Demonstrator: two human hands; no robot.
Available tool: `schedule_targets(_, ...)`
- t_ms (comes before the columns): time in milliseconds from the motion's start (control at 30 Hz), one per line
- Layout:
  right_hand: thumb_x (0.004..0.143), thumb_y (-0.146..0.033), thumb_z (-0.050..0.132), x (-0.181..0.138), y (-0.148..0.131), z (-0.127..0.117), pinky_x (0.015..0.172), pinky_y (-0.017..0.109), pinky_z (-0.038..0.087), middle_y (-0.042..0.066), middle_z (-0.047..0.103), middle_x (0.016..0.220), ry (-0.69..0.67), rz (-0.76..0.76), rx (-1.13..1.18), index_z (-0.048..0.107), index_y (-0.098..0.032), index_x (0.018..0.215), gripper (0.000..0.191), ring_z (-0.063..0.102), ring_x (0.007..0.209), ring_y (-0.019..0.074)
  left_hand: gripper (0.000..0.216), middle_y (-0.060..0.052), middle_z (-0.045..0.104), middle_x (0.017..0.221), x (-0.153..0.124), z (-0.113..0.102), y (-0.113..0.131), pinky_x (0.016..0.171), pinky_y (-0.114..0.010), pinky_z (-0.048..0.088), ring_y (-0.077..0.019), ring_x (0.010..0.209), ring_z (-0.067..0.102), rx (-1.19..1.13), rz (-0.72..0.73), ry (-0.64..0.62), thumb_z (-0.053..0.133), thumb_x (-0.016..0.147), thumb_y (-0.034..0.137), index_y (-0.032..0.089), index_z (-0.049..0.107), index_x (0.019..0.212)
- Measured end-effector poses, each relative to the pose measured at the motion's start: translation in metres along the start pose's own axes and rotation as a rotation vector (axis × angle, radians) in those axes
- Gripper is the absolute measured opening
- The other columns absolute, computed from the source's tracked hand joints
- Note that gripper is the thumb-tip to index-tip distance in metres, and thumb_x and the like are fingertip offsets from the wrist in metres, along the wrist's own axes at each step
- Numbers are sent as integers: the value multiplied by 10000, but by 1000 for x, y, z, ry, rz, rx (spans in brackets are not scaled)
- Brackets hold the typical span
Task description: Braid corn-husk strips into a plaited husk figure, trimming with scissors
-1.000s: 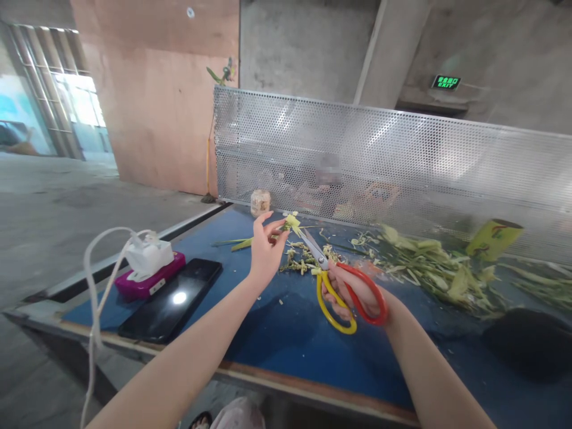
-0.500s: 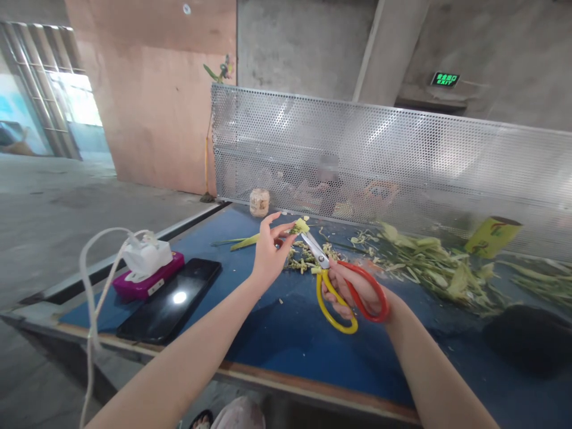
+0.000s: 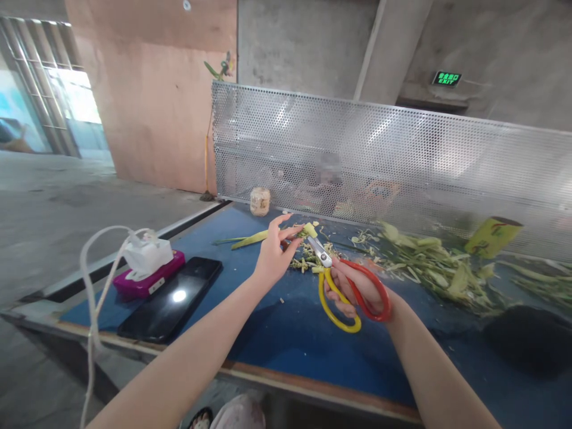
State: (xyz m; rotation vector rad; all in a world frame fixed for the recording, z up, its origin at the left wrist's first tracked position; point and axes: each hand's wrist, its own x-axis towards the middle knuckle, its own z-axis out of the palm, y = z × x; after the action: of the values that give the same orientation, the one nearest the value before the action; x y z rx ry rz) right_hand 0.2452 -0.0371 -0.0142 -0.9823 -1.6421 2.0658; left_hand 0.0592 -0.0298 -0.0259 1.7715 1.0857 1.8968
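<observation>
My left hand [image 3: 272, 253] pinches a small pale green plant piece [image 3: 309, 229] between thumb and fingers above the blue table [image 3: 286, 333]. My right hand [image 3: 357, 292] grips scissors [image 3: 339, 280] with one red and one yellow handle, fingers through the loops. The scissor blades point up and left and meet the plant piece at its tip. Small green cuttings [image 3: 306, 257] lie on the table right under the blades.
A heap of green leaves and stems [image 3: 429, 265] lies to the right, with a yellow-green cup [image 3: 491, 237] behind it. A black phone [image 3: 172, 299], a magenta box with a white charger [image 3: 145, 268] and a jar [image 3: 260, 201] stand left. A perforated metal screen [image 3: 402, 155] backs the table; a dark object [image 3: 527, 339] sits at right.
Both hands have shifted slightly right and down with the plant piece and scissors. The blades have stayed on the piece's tip.
</observation>
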Motion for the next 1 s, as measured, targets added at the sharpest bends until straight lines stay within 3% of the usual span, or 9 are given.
schedule_targets(300, 783, -634, 223, 2, -2, -3, 240, 120, 205, -54, 386, 486, 67, 109, -16, 417, -156, 635, 536, 269, 251, 1, 431, -56, 643, 947, 1, -2, 2, 667, -303, 472, -168, 803, 611, 26, 4, 13, 544, 722, 151, 227, 396, 1120)
schedule_targets(767, 772, -621, 306, -1, 0, 2, 297, 156, 311, -35, 452, 517, 81, 47, -65, 423, -158, 654, 492, 357, 290, 24, 460, -65, 633, 918, 8, -4, -11, 598, -286, 502, -110, 581, 600, -99, -203, 139, 601, 672, 206, 204, 367, 1068)
schedule_targets(1000, 762, -613, 323, 4, 1, -4, 302, 166, 260, -53, 405, 496, 198, 46, -133, 417, -172, 626, 471, 309, 290, 25, 506, -38, 604, 883, 10, -6, -17, 636, -280, 493, -91, 591, 585, -135, -213, 199, 618, 646, 196, 202, 345, 1072)
